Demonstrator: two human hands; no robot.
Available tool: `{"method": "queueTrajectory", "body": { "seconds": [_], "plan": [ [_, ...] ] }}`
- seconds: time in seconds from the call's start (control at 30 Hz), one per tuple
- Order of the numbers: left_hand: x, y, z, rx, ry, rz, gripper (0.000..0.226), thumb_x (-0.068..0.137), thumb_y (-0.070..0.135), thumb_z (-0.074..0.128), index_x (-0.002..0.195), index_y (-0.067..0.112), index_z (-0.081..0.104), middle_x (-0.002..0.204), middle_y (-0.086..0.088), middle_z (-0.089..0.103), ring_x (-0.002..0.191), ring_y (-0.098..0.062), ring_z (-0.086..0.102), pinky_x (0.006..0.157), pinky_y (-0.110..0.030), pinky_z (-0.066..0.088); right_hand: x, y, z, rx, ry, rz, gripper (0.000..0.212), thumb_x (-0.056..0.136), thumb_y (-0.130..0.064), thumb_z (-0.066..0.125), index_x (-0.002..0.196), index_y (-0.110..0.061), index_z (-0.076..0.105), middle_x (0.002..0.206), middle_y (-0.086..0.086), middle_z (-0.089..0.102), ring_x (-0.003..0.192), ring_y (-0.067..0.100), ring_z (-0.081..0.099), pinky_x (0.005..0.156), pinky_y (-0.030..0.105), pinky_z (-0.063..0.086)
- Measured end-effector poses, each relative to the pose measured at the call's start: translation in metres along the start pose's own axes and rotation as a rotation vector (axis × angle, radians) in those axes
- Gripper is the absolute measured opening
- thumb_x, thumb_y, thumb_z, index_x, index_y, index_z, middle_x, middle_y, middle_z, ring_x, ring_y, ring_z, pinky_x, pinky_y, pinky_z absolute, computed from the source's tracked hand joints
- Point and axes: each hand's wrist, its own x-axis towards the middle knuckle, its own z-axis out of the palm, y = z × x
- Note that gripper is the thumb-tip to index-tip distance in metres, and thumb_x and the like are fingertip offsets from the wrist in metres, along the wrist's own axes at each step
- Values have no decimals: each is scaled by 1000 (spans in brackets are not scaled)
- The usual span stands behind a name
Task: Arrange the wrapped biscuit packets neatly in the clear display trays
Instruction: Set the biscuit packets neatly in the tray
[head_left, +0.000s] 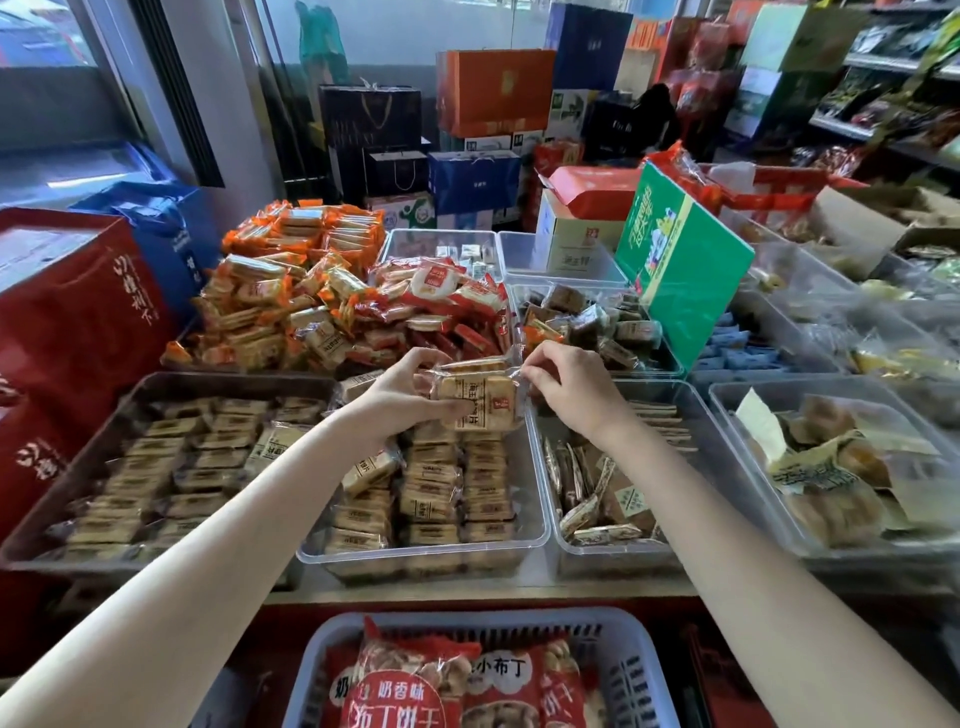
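A small stack of wrapped tan biscuit packets (480, 397) is held above the far end of the middle clear display tray (537, 525). My left hand (402, 392) grips the stack from its left side. My right hand (563, 382) pinches the clear wrapper at the stack's right edge. Rows of the same tan packets (431, 499) fill the tray below. A dark tray (109, 415) to the left holds more rows of similar packets.
Loose piles of orange and red wrapped snacks (322, 291) lie behind. Clear trays (727, 415) of other snacks stand to the right. A green box (680, 270) leans at back right. A blue basket (644, 670) with red bags sits in front. Red cartons (67, 312) stand at left.
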Motion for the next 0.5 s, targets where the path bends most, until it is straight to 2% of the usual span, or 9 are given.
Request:
{"method": "queueTrajectory", "body": {
  "seconds": [0.07, 0.1, 0.13, 0.23, 0.3, 0.37, 0.5],
  "plan": [
    [0, 0, 1, -68, -4, -12, 58, 73, 10, 77, 120, 25, 45, 112, -17, 63, 90, -22, 64, 68, -24, 55, 2, 5, 5, 185, -18, 93, 8, 93, -12, 57, 95, -8, 63, 92, 9, 68, 83, 22, 66, 80, 31, 55],
    [0, 0, 0, -90, 8, -17, 60, 73, 10, 76, 121, 24, 45, 112, -17, 63, 89, -21, 64, 63, -22, 55, 1, 8, 8, 247, -70, 138, 6, 93, -14, 58, 96, -12, 62, 96, 9, 68, 89, 24, 66, 84, 39, 55],
    [1, -1, 0, -117, 30, -24, 61, 73, 10, 76, 123, 22, 44, 111, -17, 62, 88, -21, 64, 59, -21, 54, 0, 11, 13, 283, -128, 175, 6, 92, -15, 59, 98, -16, 61, 101, 7, 67, 94, 25, 65, 87, 42, 54],
    [3, -3, 2, -192, 85, -43, 61, 73, 10, 75, 125, 18, 44, 102, -12, 64, 77, -17, 63, 52, -21, 51, -5, 19, 26, 409, -193, 285, 12, 89, -10, 63, 96, -19, 62, 100, 6, 68, 95, 23, 65, 85, 37, 53],
    [6, -6, 5, -182, 98, -35, 60, 73, 9, 76, 122, 20, 44, 104, -13, 64, 79, -17, 64, 60, -25, 54, -5, 20, 29, 569, -179, 388, 14, 85, -1, 65, 88, -15, 63, 90, 7, 68, 86, 22, 65, 77, 31, 54],
    [6, -8, 7, -181, 93, -12, 59, 71, 5, 77, 118, 23, 45, 112, -17, 63, 85, -20, 64, 71, -32, 56, -5, 20, 28, 747, -214, 496, 19, 81, 9, 64, 82, -9, 60, 85, 9, 66, 83, 22, 65, 76, 27, 57],
    [8, -8, 12, -157, 109, 31, 61, 71, 5, 77, 116, 28, 44, 113, -14, 61, 80, -15, 64, 60, -22, 56, -4, 21, 29, 761, -193, 540, 20, 81, 15, 61, 78, -5, 58, 91, 15, 64, 98, 34, 64, 92, 40, 53]
  ]
}}
